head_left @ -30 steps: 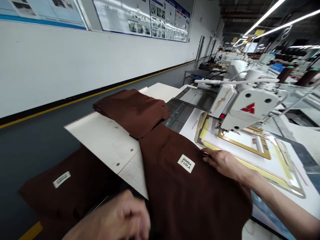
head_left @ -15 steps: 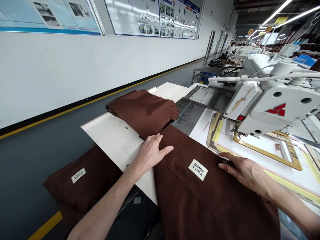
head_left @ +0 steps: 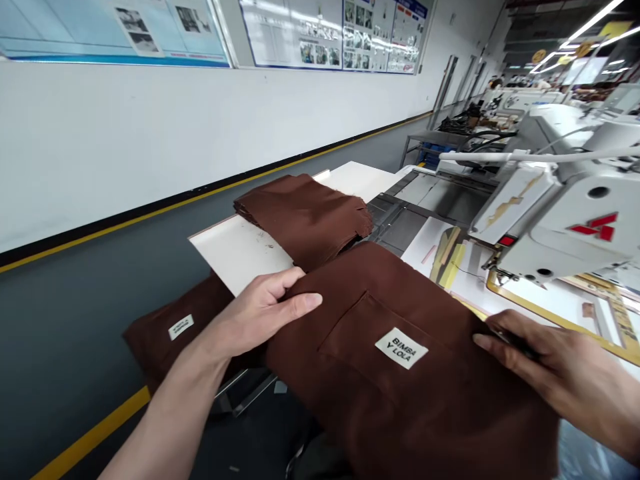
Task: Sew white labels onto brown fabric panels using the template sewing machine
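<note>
The fingers of your left hand (head_left: 263, 310) and right hand (head_left: 555, 363), the latter also around a dark object (head_left: 515, 341), pinch opposite sides of the brown cloth (head_left: 415, 407) near the sewing machine (head_left: 575, 213); probably light and floppy, it wants holding by both edges, clear of the white label (head_left: 401, 348).

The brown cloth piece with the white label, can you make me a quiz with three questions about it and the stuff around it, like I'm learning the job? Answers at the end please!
1. True or false: the person's bare left hand grips the floppy brown cloth piece with its thumb on top.

2. Pick one: what colour is the mark on the big white sewing machine?
A) blue
B) red
C) green

3. Fill in: the top word on that cloth piece's white rectangular label is ____.

Key: 1 true; 2 B; 3 BIMBA.
</note>
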The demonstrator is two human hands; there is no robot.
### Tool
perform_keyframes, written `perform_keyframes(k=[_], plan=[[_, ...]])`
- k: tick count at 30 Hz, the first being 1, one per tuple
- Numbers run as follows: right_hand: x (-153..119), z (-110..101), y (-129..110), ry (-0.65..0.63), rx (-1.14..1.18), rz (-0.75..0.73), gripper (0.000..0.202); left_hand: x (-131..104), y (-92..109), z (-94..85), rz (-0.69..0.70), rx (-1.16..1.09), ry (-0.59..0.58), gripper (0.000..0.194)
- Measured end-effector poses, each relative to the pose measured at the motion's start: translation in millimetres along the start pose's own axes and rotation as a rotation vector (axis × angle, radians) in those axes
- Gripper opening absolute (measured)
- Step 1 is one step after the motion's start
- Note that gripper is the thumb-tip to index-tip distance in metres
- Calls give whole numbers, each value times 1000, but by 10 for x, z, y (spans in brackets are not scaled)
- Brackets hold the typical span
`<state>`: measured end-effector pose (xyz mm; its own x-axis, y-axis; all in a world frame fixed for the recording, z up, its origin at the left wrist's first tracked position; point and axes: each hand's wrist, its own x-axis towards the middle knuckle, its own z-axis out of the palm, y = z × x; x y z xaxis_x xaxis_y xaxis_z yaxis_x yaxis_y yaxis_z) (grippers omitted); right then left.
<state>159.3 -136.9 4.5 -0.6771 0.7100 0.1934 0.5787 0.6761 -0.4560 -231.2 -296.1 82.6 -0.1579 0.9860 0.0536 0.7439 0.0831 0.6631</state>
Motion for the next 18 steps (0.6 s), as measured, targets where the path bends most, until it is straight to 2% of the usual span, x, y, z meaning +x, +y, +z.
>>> perform_keyframes(k=[3, 6, 9, 11, 12, 13, 15, 16, 18], plan=[[118, 33, -59, 28, -54, -102, 31, -73, -208, -124, -65, 157, 51, 31], [250, 267, -230, 8, -149, -213, 30, -65, -402, 4, -94, 256, 129, 24], [303, 475, -530, -70, -165, -396, 25, -149, -328, 230, 3, 252, 147, 65], [320, 537, -774, -118, -103, -535, 26, -248, -153, 375, 239, 219, -26, 83], [333, 551, -894, -139, -67, -595, 27, -297, -62, 439, 334, 180, -92, 81], [353, 559, -1003, -153, -32, -643, 28, -344, 14, 491, 387, 160, -161, 71], [407, 563, -1155, -157, 16, -702, 30, -433, 86, 533, 395, 131, -227, 34], [437, 559, -1188, -145, 28, -717, 30, -481, 73, 505, 369, 119, -241, 20], [488, 535, -1158, -87, 29, -712, 33, -599, -57, 317, 278, 71, -249, 17]])
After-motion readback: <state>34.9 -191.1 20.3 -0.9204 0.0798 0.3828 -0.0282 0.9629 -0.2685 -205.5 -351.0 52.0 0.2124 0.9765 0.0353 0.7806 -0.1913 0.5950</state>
